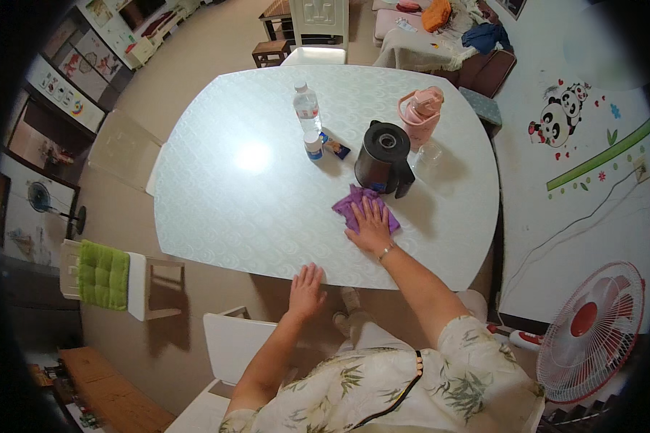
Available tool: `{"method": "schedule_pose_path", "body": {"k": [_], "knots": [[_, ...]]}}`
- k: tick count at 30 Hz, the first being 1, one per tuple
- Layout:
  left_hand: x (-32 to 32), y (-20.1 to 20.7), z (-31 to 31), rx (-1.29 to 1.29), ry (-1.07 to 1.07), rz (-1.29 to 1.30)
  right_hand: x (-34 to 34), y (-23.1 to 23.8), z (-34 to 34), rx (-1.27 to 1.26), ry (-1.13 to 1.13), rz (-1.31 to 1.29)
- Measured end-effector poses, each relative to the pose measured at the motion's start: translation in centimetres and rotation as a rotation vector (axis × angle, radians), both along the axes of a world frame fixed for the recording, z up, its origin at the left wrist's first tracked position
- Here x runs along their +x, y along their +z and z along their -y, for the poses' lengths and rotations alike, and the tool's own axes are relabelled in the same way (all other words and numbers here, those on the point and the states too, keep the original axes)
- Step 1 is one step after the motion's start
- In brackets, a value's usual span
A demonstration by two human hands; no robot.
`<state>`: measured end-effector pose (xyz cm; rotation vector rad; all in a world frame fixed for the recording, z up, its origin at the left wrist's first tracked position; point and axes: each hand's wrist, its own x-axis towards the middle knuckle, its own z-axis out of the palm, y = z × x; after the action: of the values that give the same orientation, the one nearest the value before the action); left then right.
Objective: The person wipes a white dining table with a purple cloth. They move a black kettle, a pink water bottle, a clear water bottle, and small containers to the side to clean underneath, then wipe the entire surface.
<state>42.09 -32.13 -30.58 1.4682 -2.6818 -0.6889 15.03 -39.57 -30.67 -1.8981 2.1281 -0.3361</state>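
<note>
Green and padded, one cushion [102, 274] hangs over the back of one pale chair [139, 285] at the far left. One white, patterned surface [217, 209] takes up the middle. At its near edge is the left hand [308, 290], holding nothing, its fingers loosely extended with small gaps; whether it touches the edge I cannot tell. Farther back stand two bottles: one clear, tall bottle [305, 108] and, just in front, one small white bottle [313, 146] with a blue label. One small dark-blue box [335, 145] lies just beside the small one.

Next to the right comes one purple cloth [345, 207], crumpled on the surface just in front of the kettle. On it lies the right hand [370, 225], palm down, fingers spread. One black kettle [383, 155] stands upright there, then one pink flask [420, 119] with a loop handle, and one clear cup [429, 153] near it. Two pandas [558, 115] decorate the wall, and one red-and-white fan [591, 328] stands farthest right.
</note>
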Motion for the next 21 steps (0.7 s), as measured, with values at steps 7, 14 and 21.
{"method": "schedule_pose_path", "body": {"k": [7,14,21], "knots": [[-0.4,0.5,0.2,-0.003,0.01,0.022,0.1,-0.7,-3.2,-0.076,0.241,0.004],[-0.8,1.2,0.5,-0.001,0.003,0.001,-6.3,0.9,-4.8,-0.179,-0.001,0.452],[-0.7,1.4,1.4,-0.077,0.042,-0.113,-8.8,5.1,0.8,-0.719,-0.51,0.535]]}}
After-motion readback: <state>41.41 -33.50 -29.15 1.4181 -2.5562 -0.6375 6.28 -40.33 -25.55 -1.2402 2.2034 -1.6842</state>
